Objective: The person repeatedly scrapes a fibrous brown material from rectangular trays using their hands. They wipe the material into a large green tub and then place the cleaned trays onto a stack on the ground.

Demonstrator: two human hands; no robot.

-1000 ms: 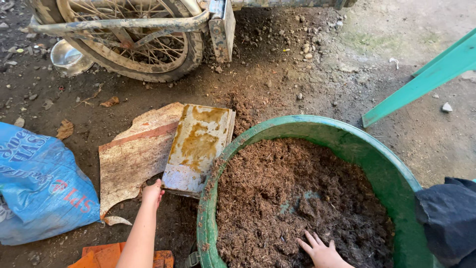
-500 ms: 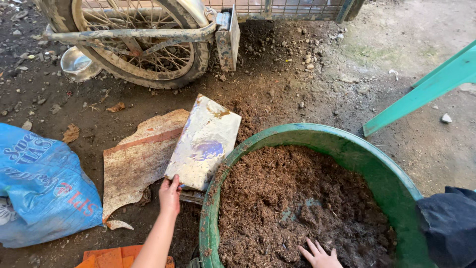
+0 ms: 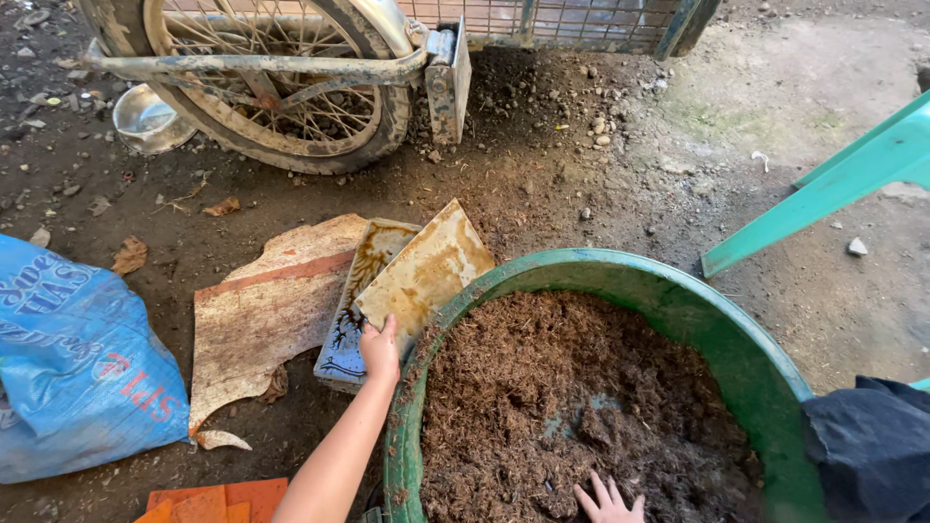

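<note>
A: Which hand has the flat panel?

B: The left hand [image 3: 379, 351]. It grasps the lower corner of the stained rectangular panel [image 3: 424, 276], fingers curled over its edge. From that hand the panel runs up toward one o'clock, long axis on a diagonal, its right side tilted against or just over the rim of the green tub [image 3: 736, 334].

A: And the other hand?

B: The right hand [image 3: 607, 501] lies at six o'clock in the tub, fingers spread and released on the brown fibrous mulch [image 3: 572, 407], well apart from the panel. The left is by far the nearer.

A: What lies under the panel?

B: A second, darker tray [image 3: 351, 320], partly covered, and at nine o'clock a worn board [image 3: 262, 315] flat on the dirt.

A: Anything hard to make out?

B: Whether the panel touches the rim or hangs just above it cannot be told. The right hand's palm is cut off by the frame's bottom edge, and the cart wheel [image 3: 281, 87] at eleven o'clock is cropped.
</note>
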